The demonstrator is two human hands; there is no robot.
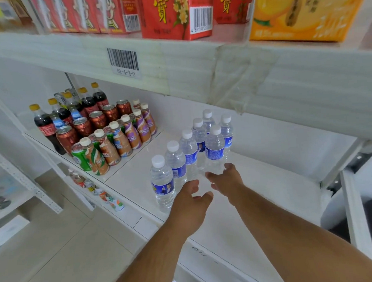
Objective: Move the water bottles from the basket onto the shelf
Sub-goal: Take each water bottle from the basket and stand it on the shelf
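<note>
Several clear water bottles with white caps and blue labels stand in two rows on the white shelf (267,180). The front bottle (162,180) is near the shelf edge. Another bottle (214,152) stands at the right row's front. My right hand (225,178) is at this bottle's base, thumb to its right and fingers loosely spread in front, not wrapped round it. My left hand (191,197) hovers just right of the front bottle with relaxed fingers, holding nothing. No basket is in view.
Cola bottles (44,125), red cans (97,119) and Nescafe bottles (121,139) fill the shelf's left part. Bare shelf lies right of the water bottles. An upper shelf with a barcode label (123,59) carries red and orange cartons. More drinks (106,197) stand on the shelf below.
</note>
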